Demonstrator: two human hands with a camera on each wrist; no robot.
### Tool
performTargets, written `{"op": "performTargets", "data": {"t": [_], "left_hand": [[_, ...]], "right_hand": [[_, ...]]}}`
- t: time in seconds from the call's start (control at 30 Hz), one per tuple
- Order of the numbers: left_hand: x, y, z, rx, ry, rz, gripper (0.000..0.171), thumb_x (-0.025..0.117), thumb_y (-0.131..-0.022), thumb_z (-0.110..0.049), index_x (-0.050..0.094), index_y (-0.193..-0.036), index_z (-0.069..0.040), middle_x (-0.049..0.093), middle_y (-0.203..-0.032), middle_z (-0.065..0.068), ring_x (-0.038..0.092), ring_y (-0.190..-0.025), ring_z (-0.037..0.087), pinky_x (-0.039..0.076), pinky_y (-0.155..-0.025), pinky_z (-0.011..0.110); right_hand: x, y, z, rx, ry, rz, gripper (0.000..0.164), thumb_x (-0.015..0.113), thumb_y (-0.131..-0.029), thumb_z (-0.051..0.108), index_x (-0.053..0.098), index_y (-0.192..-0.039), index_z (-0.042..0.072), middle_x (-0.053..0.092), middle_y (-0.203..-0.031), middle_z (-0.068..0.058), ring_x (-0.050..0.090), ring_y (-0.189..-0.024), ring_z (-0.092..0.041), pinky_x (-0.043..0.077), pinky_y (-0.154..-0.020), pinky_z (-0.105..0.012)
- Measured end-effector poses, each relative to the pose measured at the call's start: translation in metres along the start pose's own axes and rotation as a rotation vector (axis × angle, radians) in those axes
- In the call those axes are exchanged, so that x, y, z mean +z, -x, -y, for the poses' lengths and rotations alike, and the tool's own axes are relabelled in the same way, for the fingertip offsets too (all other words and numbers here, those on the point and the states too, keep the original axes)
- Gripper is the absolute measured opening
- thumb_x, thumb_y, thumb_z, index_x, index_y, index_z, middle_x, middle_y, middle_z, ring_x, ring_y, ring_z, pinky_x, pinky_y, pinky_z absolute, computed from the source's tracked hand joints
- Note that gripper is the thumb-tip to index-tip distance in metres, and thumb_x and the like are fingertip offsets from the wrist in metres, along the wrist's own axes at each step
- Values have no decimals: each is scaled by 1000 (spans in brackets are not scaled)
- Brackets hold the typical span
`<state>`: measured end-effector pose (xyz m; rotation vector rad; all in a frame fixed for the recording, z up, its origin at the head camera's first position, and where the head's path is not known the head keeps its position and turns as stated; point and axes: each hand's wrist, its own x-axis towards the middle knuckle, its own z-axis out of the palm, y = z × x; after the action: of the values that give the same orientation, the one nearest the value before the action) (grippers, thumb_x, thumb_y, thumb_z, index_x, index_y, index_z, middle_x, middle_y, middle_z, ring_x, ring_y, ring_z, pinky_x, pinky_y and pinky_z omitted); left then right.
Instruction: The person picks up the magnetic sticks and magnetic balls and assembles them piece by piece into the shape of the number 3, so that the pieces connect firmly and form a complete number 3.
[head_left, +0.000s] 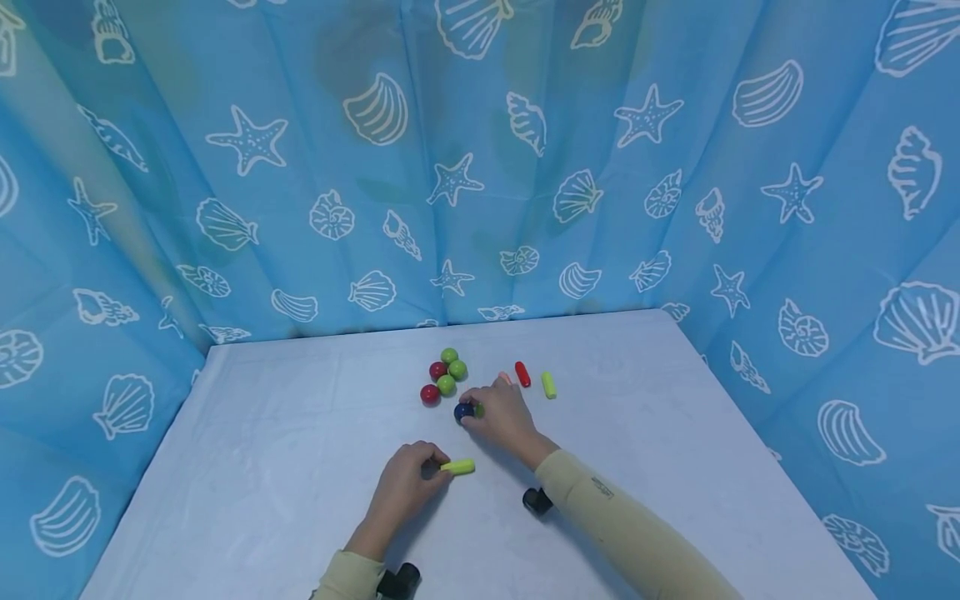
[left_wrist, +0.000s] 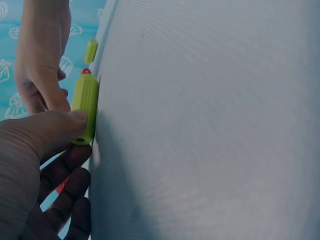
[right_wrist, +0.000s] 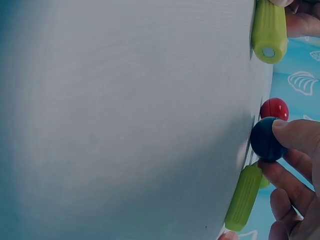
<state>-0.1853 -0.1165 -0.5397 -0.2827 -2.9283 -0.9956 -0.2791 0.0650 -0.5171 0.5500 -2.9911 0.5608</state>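
Left grip (head_left: 403,482) on yellow-green stick (head_left: 462,467); right grip (head_left: 506,417) on blue ball (right_wrist: 265,141)

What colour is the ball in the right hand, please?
The ball is dark blue, seen best in the right wrist view.

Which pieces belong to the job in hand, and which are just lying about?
In the job:
lime stick, held by the left hand
dark blue ball, held by the right hand
likely the green piece beside that ball

Lying about, perhaps for later:
two red balls
three green balls
red stick
pinkish piece, partly hidden
rightmost lime stick
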Motion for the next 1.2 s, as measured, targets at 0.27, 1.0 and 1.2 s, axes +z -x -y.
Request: {"op": "performTargets", "data": {"t": [0.27, 1.0, 1.2], "left_hand": [[-1, 0, -2, -5, 0, 7, 16, 83, -84, -19, 74, -97, -18, 68, -93, -7, 60, -89, 14, 53, -84, 40], [-1, 0, -2, 3, -1, 2, 15, 83, -84, -19, 74, -96, -18, 68, -93, -7, 60, -89, 14, 53, -84, 41], [-1, 0, -2, -11, 7, 3, 15, 83, -84, -19, 74, -96, -19, 68, -93, -7, 60, -90, 14, 53, -86, 41]], "right_hand": [[-4, 8, -2, -17, -7, 17, 36, 83, -86, 33, 74, -120, 22, 74, -105, 5, 58, -103, -17, 45, -92, -40], [-9, 30, -9, 17, -95, 87, 38, 82, -87, 31, 72, -122, 20, 72, -111, 2, 62, -110, -22, 49, -99, -45], [-14, 37, -11, 5, -102, 86, 37, 82, -87, 30, 72, -121, 20, 72, -107, 3, 63, -106, -21, 50, -95, -44]]}}
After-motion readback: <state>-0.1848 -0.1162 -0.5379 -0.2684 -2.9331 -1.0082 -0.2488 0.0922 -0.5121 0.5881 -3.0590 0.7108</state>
